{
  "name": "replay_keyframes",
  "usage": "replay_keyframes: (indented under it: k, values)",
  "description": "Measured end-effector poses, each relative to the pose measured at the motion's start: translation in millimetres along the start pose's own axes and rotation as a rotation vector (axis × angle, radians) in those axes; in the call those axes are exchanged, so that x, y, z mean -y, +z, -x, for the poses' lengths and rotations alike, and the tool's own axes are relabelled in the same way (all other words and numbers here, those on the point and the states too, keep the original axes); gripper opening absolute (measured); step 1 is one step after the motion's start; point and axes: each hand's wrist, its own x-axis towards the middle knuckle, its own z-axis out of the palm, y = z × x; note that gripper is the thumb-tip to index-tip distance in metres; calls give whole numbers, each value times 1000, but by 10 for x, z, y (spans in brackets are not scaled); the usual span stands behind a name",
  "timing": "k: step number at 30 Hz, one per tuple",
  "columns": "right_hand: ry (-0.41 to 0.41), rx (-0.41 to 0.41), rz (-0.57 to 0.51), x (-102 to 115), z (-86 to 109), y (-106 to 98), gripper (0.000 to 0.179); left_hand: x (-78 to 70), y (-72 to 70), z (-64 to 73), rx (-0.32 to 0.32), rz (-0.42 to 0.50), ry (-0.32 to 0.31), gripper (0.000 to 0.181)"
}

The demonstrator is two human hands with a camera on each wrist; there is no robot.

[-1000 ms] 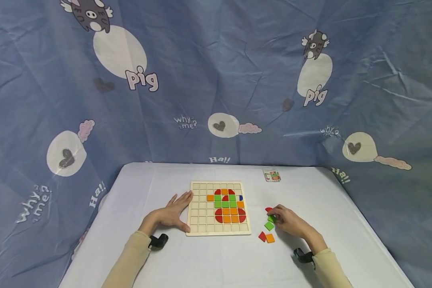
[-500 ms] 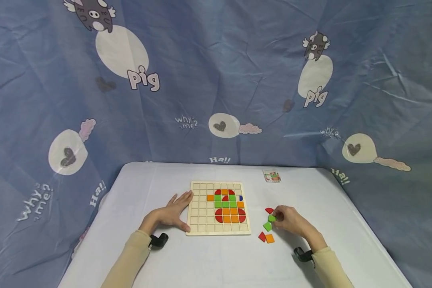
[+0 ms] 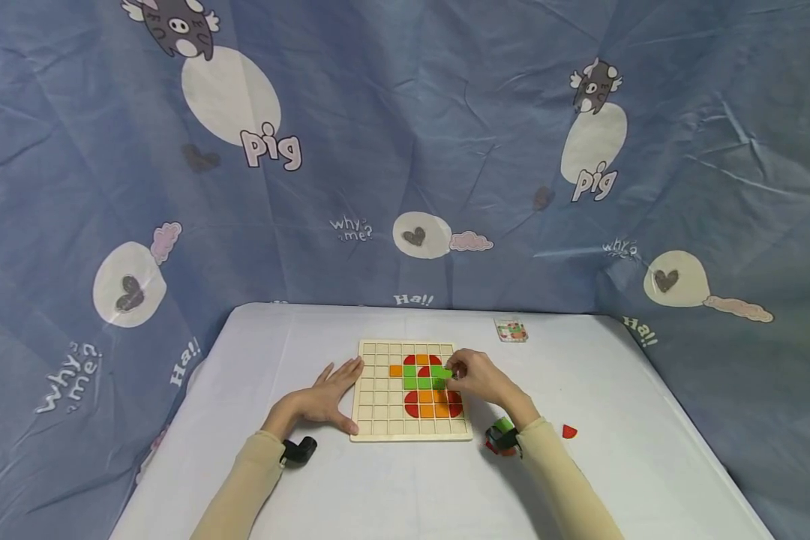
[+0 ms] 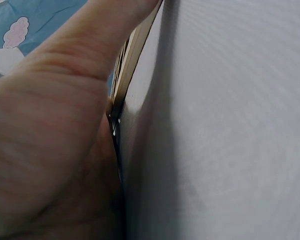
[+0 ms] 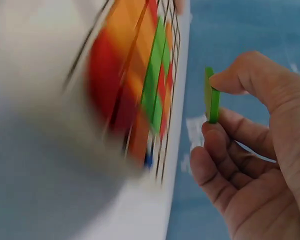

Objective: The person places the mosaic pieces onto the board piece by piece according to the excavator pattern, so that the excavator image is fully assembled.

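My right hand (image 3: 482, 377) is over the right side of the wooden grid board (image 3: 376, 412). Its thumb and finger pinch a green square tile (image 5: 213, 97), seen edge-on in the right wrist view. Red, orange and green tiles form a pattern on the board's right half, with a blue piece (image 5: 149, 159) by the edge. My left hand (image 3: 320, 401) lies spread at the board's left side, fingertips and thumb against its edge. In the left wrist view the palm (image 4: 45, 135) hides most of the board.
Loose tiles, among them a green one (image 3: 502, 424), lie partly hidden beneath the right wrist's camera (image 3: 502, 437). A red rounded tile (image 3: 570, 432) sits right of the forearm. Toward the back right is a small picture card (image 3: 511, 331) on the white table (image 3: 297, 330).
My right hand has gone left from the loose tiles to the board, carrying a green tile. A red tile now lies farther right and nearer me. The left hand has stayed put.
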Motion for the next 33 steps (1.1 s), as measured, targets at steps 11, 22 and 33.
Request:
replay_keyframes:
  k: [11,22,33]
  values:
    - [-147,85,30,497,-698,504,22,8,-12,7,6,-7,17,130]
    - [-116,139,79,554,-931,724,23,-7,-31,16,13,4,17,129]
    - [-165,213,110,608,-951,671,12,-2,-48,28,7,28,35,129]
